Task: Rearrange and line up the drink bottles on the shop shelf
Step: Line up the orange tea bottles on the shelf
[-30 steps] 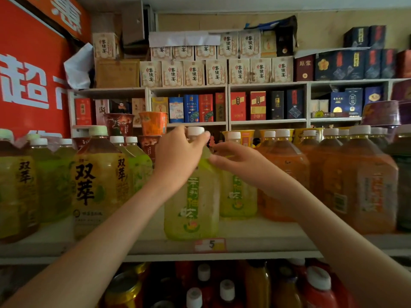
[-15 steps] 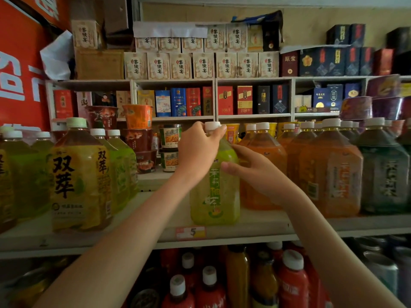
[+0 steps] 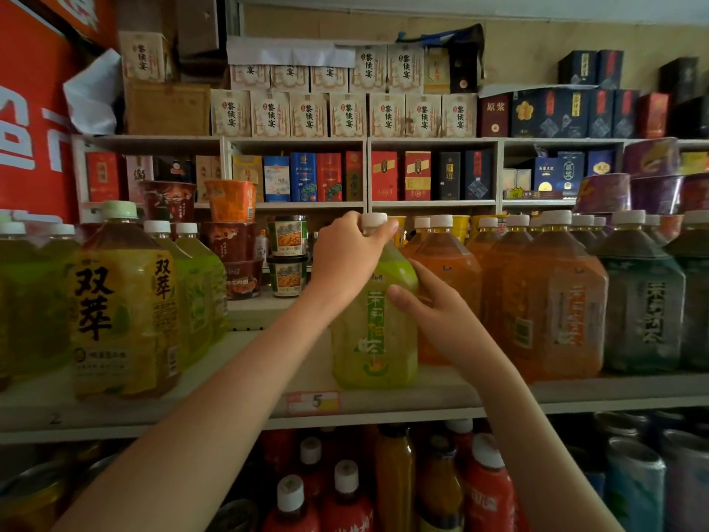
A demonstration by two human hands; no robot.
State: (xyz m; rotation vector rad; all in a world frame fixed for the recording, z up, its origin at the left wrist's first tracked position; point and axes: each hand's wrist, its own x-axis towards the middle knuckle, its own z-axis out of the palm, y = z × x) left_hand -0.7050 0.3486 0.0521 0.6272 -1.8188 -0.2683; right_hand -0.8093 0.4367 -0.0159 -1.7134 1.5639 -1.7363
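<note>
Shop shelf [image 3: 422, 399]: a long white board with big drink bottles in rows front to back.

- Left block: a yellow bottle [image 3: 122, 312] at the front edge, with green bottles [image 3: 199, 297] behind it.
- Right block: orange bottles [image 3: 552, 312], then dark teal bottles [image 3: 644, 312].
- Between the blocks there is a bare stretch of shelf, and one green tea bottle [image 3: 374, 339].

The green tea bottle stands upright with its long axis vertical. It is at the shelf's front edge, just above and to the right of the price tag [image 3: 312, 402]. Its right side is just beside the nearest orange bottle. Whether they touch can't be told, because the hand covers the seam.

Left grip [image 3: 345, 259]: it comes in from the left, with fingers curled over the white cap [image 3: 374, 220] and neck, so it holds the bottle from the top.

Right grip [image 3: 437, 316]: it clasps the bottle's right shoulder. The thumb is on the front label face and the fingers are wrapped into the slot between the green and orange bottles.

Key relation: the bottle sits directly under the left grip and to the left of the right grip. Free room lies only to the bottle's left, since the orange row blocks its right.

Judgement:
- Any shift to the left runs away from the right grip's fingers, with the left arm on the gap side steering by the cap.
- Closing up to the right would trap those fingers unless they come out first.
- Holding by the cap alone gives a long lever on a tall, heavy bottle, so there is a tip risk near the edge. The shoulder hold should do the stabilising.
</note>
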